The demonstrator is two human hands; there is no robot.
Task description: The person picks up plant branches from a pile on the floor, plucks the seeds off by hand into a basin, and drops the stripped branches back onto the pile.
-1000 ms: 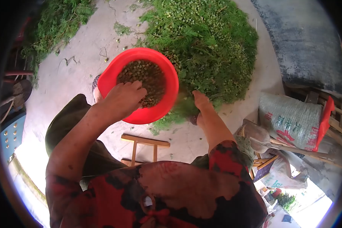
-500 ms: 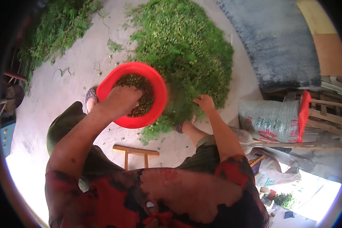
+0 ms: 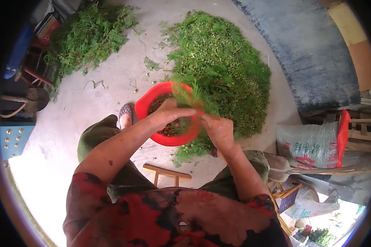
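Note:
A red plastic basin (image 3: 181, 141) holds a mass of small brownish-green round fruits (image 3: 167, 131). Over it is my left hand (image 3: 169, 115), thumb stretched toward the right and the other fingers bent downward, partly hidden; I see nothing held in it. Closed beside the basin's right rim, my right hand (image 3: 219, 129) grips a feathery green sprig (image 3: 191, 96), which rises over the rim and is blurred by motion. My left thumb tip is close to the sprig's lower end.
A large heap of green sprigs with round fruits (image 3: 222, 66) lies just beyond the basin. More cut greenery (image 3: 90, 41) is at the far left. A small wooden stool (image 3: 167, 171) is between my legs. A full woven sack (image 3: 307, 144) and a shovel (image 3: 278, 166) lie at the right.
My right hand has come from the heap's near edge to the basin with a sprig. My left hand has shifted within the basin, its thumb now extended. The view has swung left.

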